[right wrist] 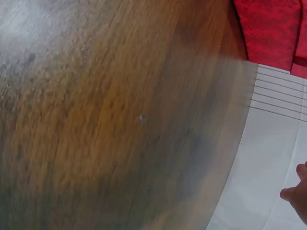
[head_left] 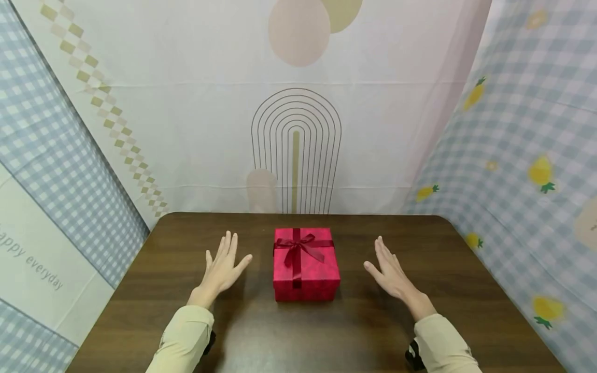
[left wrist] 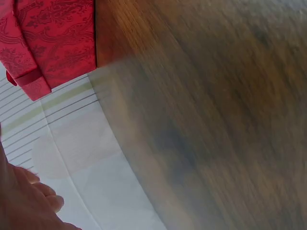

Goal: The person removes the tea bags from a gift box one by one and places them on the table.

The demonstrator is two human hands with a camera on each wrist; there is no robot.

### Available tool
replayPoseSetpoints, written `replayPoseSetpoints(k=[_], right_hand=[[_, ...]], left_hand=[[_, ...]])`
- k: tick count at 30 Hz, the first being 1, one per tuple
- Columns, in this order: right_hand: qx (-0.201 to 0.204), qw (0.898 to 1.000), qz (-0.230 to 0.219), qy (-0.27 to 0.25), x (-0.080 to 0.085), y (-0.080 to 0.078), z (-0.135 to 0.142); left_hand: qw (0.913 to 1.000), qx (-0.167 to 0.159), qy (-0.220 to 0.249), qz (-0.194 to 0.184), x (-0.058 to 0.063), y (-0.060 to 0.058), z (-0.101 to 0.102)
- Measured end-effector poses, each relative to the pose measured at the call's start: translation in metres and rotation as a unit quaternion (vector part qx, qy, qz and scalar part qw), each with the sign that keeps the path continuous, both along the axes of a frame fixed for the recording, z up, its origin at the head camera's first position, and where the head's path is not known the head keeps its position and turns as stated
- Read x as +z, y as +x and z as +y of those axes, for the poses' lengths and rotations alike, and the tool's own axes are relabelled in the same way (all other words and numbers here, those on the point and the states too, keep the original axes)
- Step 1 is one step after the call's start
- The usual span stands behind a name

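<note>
A red gift box (head_left: 305,269) with a dark red ribbon tied in a bow (head_left: 298,247) stands on the brown wooden table. To its left my left hand (head_left: 221,272) is held with fingers straight and thumb spread, apart from the box. My right hand (head_left: 393,274) mirrors it on the other side, fingers extended and holding nothing. Part of the patterned red box (left wrist: 57,43) shows at the upper left of the left wrist view, with some fingers of the left hand (left wrist: 29,201) below. In the right wrist view the box (right wrist: 271,31) is cut off at the upper right.
The dark table (head_left: 224,342) has rounded far corners. Behind it hangs a white cloth (head_left: 205,129) printed with arches. Blue checked cloths flank both sides, the right one (head_left: 513,207) with yellow fruit prints. Each wrist carries a dark band below its pale sleeve.
</note>
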State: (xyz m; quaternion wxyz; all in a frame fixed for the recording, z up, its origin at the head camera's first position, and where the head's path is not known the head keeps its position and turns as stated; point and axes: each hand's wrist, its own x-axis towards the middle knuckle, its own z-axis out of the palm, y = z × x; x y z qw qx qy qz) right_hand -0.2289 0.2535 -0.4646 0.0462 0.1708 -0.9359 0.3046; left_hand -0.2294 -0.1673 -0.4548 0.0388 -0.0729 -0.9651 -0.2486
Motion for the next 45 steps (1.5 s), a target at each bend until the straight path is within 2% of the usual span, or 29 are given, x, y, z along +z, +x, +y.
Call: replayPoseSetpoints(k=[6, 11, 14, 23, 27, 34, 45], right_hand=[[0.017, 0.998, -0.017, -0.050, 0.000, 0.000, -0.008], [0.030, 0.997, -0.015, -0.070, 0.000, 0.001, -0.022], [0.045, 0.996, -0.024, -0.077, -0.002, 0.002, -0.034], [0.081, 0.991, -0.063, -0.082, -0.001, 0.006, -0.061], [0.096, 0.989, -0.078, -0.078, 0.000, 0.008, -0.068], [0.099, 0.990, -0.075, -0.069, -0.003, 0.009, -0.069], [0.102, 0.989, -0.051, -0.095, -0.006, 0.009, -0.068]], left_hand=[[0.9965, -0.005, 0.084, -0.005, 0.000, -0.001, 0.003], [0.9863, -0.044, 0.158, -0.019, -0.001, 0.001, 0.014], [0.9813, -0.068, 0.177, -0.032, -0.002, 0.004, 0.022], [0.9742, -0.136, 0.169, -0.061, -0.001, 0.012, 0.049], [0.9717, -0.160, 0.157, -0.073, -0.003, 0.014, 0.057], [0.9697, -0.154, 0.168, -0.088, -0.009, 0.017, 0.058], [0.9646, -0.172, 0.184, -0.080, -0.006, 0.015, 0.060]])
